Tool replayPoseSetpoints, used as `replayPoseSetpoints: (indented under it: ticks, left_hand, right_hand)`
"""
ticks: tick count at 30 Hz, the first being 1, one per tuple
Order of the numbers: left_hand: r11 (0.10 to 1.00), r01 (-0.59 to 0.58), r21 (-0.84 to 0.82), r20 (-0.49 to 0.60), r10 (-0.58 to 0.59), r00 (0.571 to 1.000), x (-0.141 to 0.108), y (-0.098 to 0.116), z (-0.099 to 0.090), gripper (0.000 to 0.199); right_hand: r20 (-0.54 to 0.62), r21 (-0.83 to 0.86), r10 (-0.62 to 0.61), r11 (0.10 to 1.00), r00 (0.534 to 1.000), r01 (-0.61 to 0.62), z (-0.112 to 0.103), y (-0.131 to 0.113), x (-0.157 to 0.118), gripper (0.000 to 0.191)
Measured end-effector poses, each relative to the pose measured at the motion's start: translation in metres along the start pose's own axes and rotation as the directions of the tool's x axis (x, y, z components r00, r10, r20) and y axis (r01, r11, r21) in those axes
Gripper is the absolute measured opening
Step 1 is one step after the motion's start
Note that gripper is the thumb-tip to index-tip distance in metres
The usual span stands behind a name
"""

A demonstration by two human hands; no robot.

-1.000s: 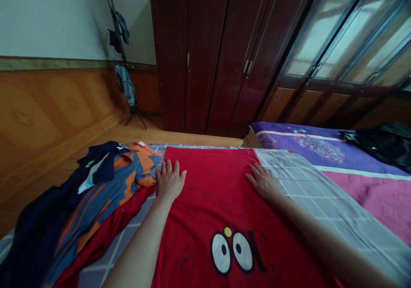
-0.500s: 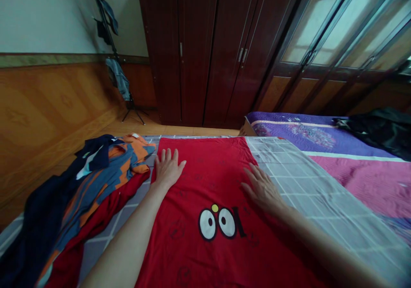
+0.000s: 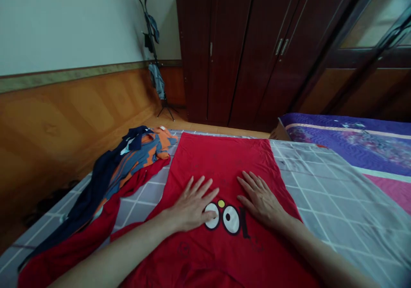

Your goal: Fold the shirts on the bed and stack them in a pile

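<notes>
A red T-shirt (image 3: 224, 159) with a cartoon-eye print lies spread out in front of me, its neckline towards the bottom of the view. My left hand (image 3: 195, 205) rests on the cloth with fingers spread, its thumb over the left printed eye. To the right of the print, my right hand (image 3: 261, 198) lies flat on the shirt, fingers stretched forward. Neither hand grips anything. Both forearms cover parts of the shirt's lower sides.
The shirt lies on a grey checked sheet (image 3: 314, 185). Piled clothes (image 3: 128, 168) in navy, orange and red lie to the left. Behind stand a dark wardrobe (image 3: 231, 56) and a coat rack (image 3: 156, 52). A purple-covered bed (image 3: 349, 129) is at the right.
My left hand has slid from the shirt's far left edge inward and nearer to me, onto the print. My right hand stays beside the print. The view has turned left, showing the neckline.
</notes>
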State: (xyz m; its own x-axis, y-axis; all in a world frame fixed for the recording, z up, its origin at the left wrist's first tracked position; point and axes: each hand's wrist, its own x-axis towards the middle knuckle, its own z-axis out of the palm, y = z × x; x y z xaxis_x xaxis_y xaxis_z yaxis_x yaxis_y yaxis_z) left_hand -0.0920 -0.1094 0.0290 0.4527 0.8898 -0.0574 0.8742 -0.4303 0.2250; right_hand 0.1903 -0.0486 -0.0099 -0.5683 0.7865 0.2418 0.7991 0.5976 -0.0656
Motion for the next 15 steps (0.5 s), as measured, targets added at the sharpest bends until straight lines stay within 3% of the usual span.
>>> replayPoseSetpoints:
  ticks: [3, 6, 9, 10, 13, 15]
  left_hand:
    - [0.984, 0.174, 0.029, -0.038, -0.173, 0.984, -0.017, -0.002, 0.004, 0.069]
    - [0.967, 0.243, 0.072, -0.039, -0.241, 0.970, -0.038, -0.011, 0.008, 0.073]
    - [0.877, 0.462, 0.128, -0.102, -0.452, 0.886, -0.062, -0.015, 0.010, 0.072]
    - [0.860, 0.492, 0.138, -0.114, -0.480, 0.870, -0.070, -0.014, 0.011, 0.069]
    - [0.900, 0.408, 0.154, -0.099, -0.396, 0.913, -0.090, -0.013, 0.015, 0.061]
    - [0.860, 0.480, 0.175, -0.154, -0.458, 0.876, -0.101, -0.018, 0.017, 0.057]
  right_hand:
    - [-0.025, 0.048, -0.092, 0.995, 0.995, 0.093, 0.003, -0.003, -0.005, 0.055]
    - [-0.050, 0.058, -0.109, 0.992, 0.993, 0.112, 0.005, -0.001, -0.006, 0.055]
    - [-0.075, 0.064, -0.121, 0.990, 0.990, 0.126, 0.007, 0.003, -0.005, 0.055]
    - [-0.084, 0.064, -0.127, 0.989, 0.988, 0.132, 0.008, 0.003, -0.005, 0.056]
    - [-0.104, 0.053, -0.137, 0.988, 0.985, 0.143, 0.010, 0.004, -0.005, 0.055]
    - [-0.113, 0.049, -0.138, 0.988, 0.984, 0.144, 0.012, 0.004, -0.006, 0.056]
